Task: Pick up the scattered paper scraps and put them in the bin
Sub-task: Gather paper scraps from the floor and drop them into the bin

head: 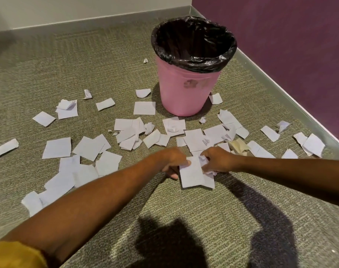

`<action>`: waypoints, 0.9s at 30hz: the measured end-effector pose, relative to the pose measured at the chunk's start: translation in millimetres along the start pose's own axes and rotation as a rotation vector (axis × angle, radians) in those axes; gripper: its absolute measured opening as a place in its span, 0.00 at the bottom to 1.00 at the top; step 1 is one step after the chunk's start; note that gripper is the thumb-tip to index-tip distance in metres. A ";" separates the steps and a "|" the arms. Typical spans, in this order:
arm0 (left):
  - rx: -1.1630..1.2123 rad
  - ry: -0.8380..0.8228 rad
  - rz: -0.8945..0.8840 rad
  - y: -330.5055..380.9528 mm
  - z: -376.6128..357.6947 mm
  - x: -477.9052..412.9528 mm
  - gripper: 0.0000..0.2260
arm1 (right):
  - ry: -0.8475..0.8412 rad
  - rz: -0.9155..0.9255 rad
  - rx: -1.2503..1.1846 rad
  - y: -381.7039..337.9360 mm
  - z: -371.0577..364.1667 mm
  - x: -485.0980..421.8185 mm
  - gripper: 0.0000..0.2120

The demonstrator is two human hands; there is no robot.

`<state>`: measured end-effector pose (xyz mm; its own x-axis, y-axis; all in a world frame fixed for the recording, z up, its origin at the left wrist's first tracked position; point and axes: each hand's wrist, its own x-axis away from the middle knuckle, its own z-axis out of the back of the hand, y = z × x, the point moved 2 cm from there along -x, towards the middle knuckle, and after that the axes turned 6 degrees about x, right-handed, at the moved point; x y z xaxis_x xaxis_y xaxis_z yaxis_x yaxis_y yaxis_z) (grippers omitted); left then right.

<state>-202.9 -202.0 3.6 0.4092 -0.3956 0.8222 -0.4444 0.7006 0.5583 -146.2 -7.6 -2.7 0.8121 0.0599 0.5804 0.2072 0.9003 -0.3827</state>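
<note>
Two hands hold gathered paper just above the carpet, in front of the bin.

The left hand (174, 163) curls its fingers round the left edge of a stack of flat white paper scraps (191, 177), and the right hand (218, 161) pinches the right edge together with a crumpled white wad (211, 172). Beyond them the round pink plastic bin (188, 89) stands upright, with a glossy, wrinkled black plastic liner (193, 60) folded over its rim. Loose white paper scraps (58, 147), mostly flat squares and rectangles with some folded or balled, lie on the ribbed grey-green carpet (184, 206) between hands and bin and out to both sides. A crumpled tan paper piece (238, 146) lies near the right hand.
</note>
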 end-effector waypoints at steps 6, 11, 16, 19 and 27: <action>-0.031 0.175 -0.011 -13.7 -33.1 -12.3 0.22 | 0.012 -0.083 -0.102 3.7 -11.5 -2.1 0.10; 0.004 0.225 -0.032 -20.2 -39.8 -12.4 0.27 | 0.006 -0.107 -0.144 5.3 -10.8 -2.8 0.12; -0.023 0.232 -0.109 -22.0 -18.4 -7.2 0.27 | 0.006 -0.095 -0.149 2.9 -1.4 -2.9 0.21; -0.152 0.243 -0.152 -23.0 8.2 0.0 0.27 | -0.044 -0.089 -0.191 1.3 0.3 -3.7 0.32; -0.353 0.181 -0.096 -34.9 67.4 11.3 0.28 | -0.045 0.059 -0.046 -25.3 -20.4 1.2 0.32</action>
<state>-236.5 -271.0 0.8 0.5828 -0.3801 0.7182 -0.1093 0.8392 0.5328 -139.3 -39.0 -7.0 0.7986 0.1329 0.5871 0.1850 0.8739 -0.4495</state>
